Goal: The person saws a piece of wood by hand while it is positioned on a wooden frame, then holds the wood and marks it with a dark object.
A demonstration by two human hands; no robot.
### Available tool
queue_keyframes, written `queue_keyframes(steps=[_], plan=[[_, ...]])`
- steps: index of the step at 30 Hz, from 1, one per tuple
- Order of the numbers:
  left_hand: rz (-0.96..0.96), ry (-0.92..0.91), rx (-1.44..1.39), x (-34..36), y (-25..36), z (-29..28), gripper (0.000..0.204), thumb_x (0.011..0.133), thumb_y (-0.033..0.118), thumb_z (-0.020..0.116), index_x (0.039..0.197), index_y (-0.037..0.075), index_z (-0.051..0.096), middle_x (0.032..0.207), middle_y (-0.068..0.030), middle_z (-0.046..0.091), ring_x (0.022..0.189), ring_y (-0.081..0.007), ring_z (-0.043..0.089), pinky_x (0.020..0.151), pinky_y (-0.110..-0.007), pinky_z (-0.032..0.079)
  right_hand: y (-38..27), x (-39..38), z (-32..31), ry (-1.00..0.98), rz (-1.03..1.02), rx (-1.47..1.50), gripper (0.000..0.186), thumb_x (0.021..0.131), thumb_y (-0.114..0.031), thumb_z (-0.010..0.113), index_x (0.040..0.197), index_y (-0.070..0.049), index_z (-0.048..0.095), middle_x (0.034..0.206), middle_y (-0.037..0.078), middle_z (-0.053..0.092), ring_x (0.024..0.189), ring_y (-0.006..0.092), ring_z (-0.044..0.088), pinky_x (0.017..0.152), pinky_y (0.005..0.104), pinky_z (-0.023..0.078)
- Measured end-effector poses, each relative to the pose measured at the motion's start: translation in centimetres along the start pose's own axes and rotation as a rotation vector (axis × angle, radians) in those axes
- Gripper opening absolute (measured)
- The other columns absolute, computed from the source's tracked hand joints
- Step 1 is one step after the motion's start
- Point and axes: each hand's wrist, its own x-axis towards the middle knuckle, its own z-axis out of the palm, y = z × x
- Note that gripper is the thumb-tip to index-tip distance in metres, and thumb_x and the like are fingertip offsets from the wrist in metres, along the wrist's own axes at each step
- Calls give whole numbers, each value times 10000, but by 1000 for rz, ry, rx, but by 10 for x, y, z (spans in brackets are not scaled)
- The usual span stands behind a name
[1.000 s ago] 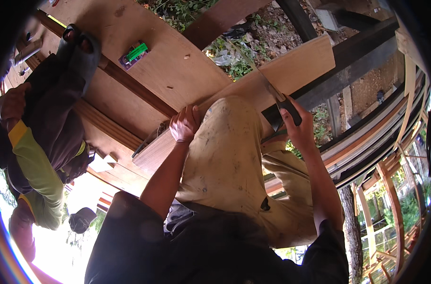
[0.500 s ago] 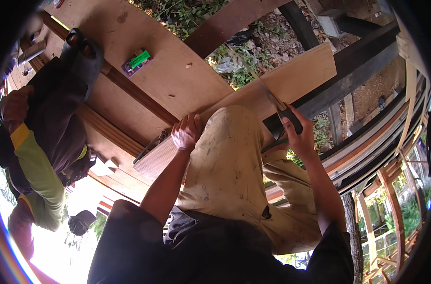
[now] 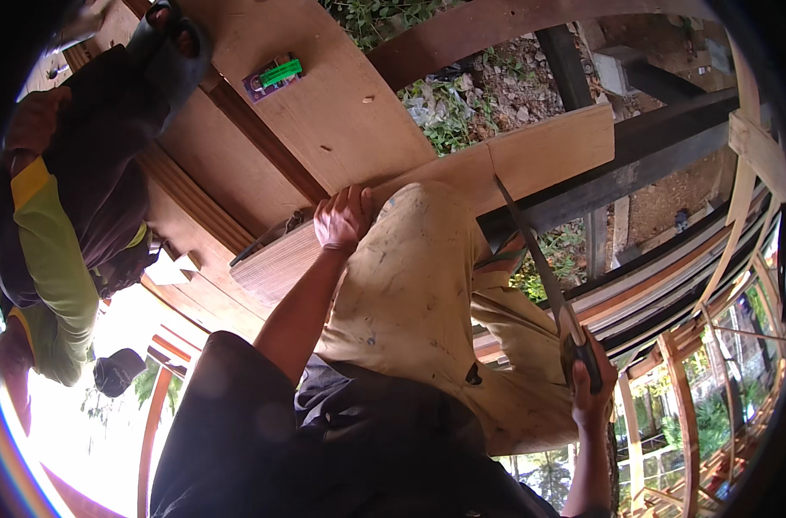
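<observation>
My left hand (image 3: 341,220) grips a long pale wooden board (image 3: 552,151) beside my left forearm's end, its fingers curled over the board beside my bent knee (image 3: 419,216) in tan, stained trousers. My right hand (image 3: 591,384) is closed on the dark handle of a handsaw (image 3: 539,268). The saw's long blade slants up toward the board, its tip at a thin dark line running across the board.
Another person (image 3: 73,207) crouches at the left. Plywood planks (image 3: 229,155) carry a small green-and-purple packet (image 3: 272,76). Dark beams (image 3: 660,129) frame openings over rubble and plants (image 3: 505,86). Stacked long timbers (image 3: 643,285) and a wooden framework (image 3: 678,406) lie to the right.
My right hand has drawn the saw down and back toward me, to the lower right. My left hand stays on the board. The view has shifted slightly.
</observation>
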Motion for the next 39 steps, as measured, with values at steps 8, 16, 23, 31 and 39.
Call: queue_keyframes(steps=[8, 16, 23, 31, 39], plan=[[30, 35, 2, 7, 4, 7, 286, 1048, 317, 575, 855, 116, 643, 741, -87, 677, 655, -291, 694, 615, -426, 510, 60, 168, 113, 14, -197, 159, 477, 1019, -191, 647, 1434, 40, 605, 825, 37, 670, 731, 89, 580, 657, 270, 482], [23, -32, 12, -1, 6, 3, 267, 1044, 320, 582, 885, 120, 657, 777, -90, 703, 669, -289, 708, 629, -423, 525, 34, 142, 103, -33, -32, 143, 504, 1009, -205, 659, 1445, 39, 597, 821, 59, 677, 731, 76, 600, 662, 257, 497], [4, -35, 36, -6, 1, -2, 260, 1043, 309, 582, 889, 111, 650, 758, -92, 682, 673, -281, 697, 626, -424, 511, 18, -3, -2, -71, 33, -20, 657, 1020, -409, 647, 1417, 110, 576, 1094, 198, 763, 1000, 218, 745, 854, 351, 578], [-1, -49, 13, -4, 8, 1, 263, 1046, 312, 575, 888, 114, 647, 779, -95, 689, 706, -300, 704, 666, -427, 517, 37, 174, 121, -18, -74, 175, 480, 1007, -209, 671, 1412, 43, 619, 909, 85, 720, 777, 87, 608, 694, 276, 519], [-12, -51, 26, -8, -1, -1, 259, 1047, 311, 571, 910, 108, 654, 811, -94, 713, 710, -290, 710, 640, -419, 517, 28, 18, 20, -35, -9, -53, 689, 1012, -469, 613, 1409, 94, 598, 1081, 189, 774, 956, 227, 755, 808, 345, 578]])
